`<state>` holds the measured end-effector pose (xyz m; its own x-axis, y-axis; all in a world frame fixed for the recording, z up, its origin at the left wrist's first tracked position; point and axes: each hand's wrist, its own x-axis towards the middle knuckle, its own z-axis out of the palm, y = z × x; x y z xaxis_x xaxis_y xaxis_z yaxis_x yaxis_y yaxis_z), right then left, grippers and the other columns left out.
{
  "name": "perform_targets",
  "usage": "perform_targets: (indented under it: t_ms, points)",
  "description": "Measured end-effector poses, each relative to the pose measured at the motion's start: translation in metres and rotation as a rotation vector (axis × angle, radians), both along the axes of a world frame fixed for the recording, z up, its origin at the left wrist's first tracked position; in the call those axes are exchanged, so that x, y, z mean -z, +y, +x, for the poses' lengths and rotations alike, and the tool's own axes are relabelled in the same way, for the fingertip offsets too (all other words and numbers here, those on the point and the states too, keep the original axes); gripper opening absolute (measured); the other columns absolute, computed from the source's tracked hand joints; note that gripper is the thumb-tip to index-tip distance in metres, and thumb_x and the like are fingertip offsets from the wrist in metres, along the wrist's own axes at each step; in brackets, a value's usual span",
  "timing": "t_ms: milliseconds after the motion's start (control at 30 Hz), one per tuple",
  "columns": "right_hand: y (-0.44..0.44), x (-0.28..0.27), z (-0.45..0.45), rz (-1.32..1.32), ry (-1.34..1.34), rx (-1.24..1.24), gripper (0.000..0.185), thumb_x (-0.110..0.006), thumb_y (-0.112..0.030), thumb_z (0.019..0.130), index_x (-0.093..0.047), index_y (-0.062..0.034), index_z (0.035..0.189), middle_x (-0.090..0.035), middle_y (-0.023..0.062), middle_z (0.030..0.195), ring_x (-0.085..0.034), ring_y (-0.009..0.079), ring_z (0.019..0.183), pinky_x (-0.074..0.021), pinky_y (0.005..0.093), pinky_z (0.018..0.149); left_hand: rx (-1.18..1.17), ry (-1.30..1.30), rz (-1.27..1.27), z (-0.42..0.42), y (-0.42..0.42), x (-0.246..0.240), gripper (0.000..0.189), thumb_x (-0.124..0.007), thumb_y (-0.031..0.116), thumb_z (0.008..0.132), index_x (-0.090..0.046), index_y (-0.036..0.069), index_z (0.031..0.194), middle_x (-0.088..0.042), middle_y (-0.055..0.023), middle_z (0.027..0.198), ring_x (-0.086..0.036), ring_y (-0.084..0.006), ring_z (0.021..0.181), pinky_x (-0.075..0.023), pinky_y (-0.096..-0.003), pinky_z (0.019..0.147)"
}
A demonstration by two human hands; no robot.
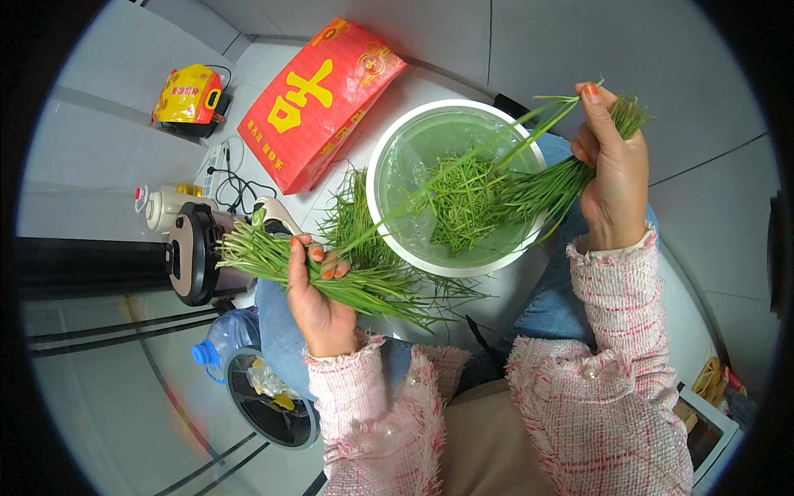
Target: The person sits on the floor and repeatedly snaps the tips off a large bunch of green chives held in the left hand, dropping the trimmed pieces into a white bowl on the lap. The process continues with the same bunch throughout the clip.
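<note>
My left hand [319, 297] is closed around a thick bunch of green chives [372, 288], pale cut ends to the left. Up at the right, my right hand [611, 161] grips another bunch of chives [558, 192], whose leaves hang over the rim of a white-rimmed round bin [379, 214]. Between its thumb and fingertip are a few separate stalks [546, 127], slanting down towards the left. Inside the bin, a clear plastic liner [406, 180] holds a heap of green trimmings [468, 204]. More loose chives [360, 217] lie on the floor left of the bin.
A large red paper bag [316, 105] stands beyond the bin. At left are a pressure cooker [192, 254], a power strip with cables [214, 170] and a yellow-red package [186, 96]. A blue-capped water jug [229, 335] and a dark waste bin [270, 397] stand by my left leg.
</note>
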<state>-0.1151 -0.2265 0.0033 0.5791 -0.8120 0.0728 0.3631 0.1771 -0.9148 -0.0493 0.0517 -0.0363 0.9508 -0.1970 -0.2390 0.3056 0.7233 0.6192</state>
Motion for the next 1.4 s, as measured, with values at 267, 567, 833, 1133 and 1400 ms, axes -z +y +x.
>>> perform_targets:
  t_ms: [267,567,833,1133,1400]
  points:
    - [0.010,-0.002,-0.002,0.035,0.107,-0.231,0.029,-0.066,-0.026,0.077,-0.059,-0.0009,0.090,-0.043,-0.0064,0.057,-0.032,0.0027,0.046,-0.0252,0.0182,0.043,-0.030,-0.024,0.161,-0.005,-0.011,-0.003,0.011,-0.052,0.017,0.087,-0.051,0.006,0.089,-0.047,0.0017,0.069,-0.034,-0.0039,0.048,-0.0281,-0.0180,0.046]
    - [0.055,0.007,-0.001,0.128,0.220,-0.697,0.015,-0.061,-0.022,0.081,-0.058,-0.0070,0.084,-0.046,-0.0079,0.063,-0.032,0.0004,0.049,-0.0241,0.0167,0.044,0.374,-0.041,0.398,-0.028,-0.043,-0.010,0.025,-0.063,0.014,0.079,-0.056,0.001,0.099,-0.057,-0.0014,0.085,-0.033,-0.0025,0.050,-0.0269,-0.0183,0.045]
    - [0.069,0.009,-0.004,0.049,0.221,-0.781,0.017,-0.061,-0.020,0.081,-0.058,-0.0035,0.083,-0.051,-0.0053,0.069,-0.039,0.0007,0.057,-0.0301,0.0173,0.049,0.472,-0.018,0.444,-0.036,-0.055,-0.010,0.024,-0.064,0.015,0.078,-0.055,0.002,0.096,-0.059,-0.0043,0.076,-0.035,-0.0037,0.045,-0.0258,-0.0185,0.043]
    - [0.073,0.019,-0.006,-0.354,0.335,-0.796,0.007,-0.061,-0.009,0.080,-0.060,-0.0024,0.082,-0.035,-0.0117,0.057,-0.027,-0.0016,0.052,-0.0220,0.0165,0.046,0.389,-0.024,0.504,-0.034,-0.050,-0.008,0.019,-0.066,0.016,0.077,-0.056,0.003,0.088,-0.059,-0.0032,0.075,-0.041,-0.0032,0.052,-0.0302,-0.0166,0.046]
    - [0.066,0.018,-0.002,-0.280,0.327,-0.669,0.007,-0.060,-0.009,0.080,-0.060,-0.0031,0.083,-0.037,-0.0118,0.059,-0.029,-0.0018,0.053,-0.0225,0.0157,0.047,0.363,-0.023,0.558,-0.035,-0.051,-0.012,0.013,-0.065,0.011,0.077,-0.055,0.004,0.084,-0.060,-0.0055,0.074,-0.036,-0.0044,0.045,-0.0267,-0.0177,0.043]
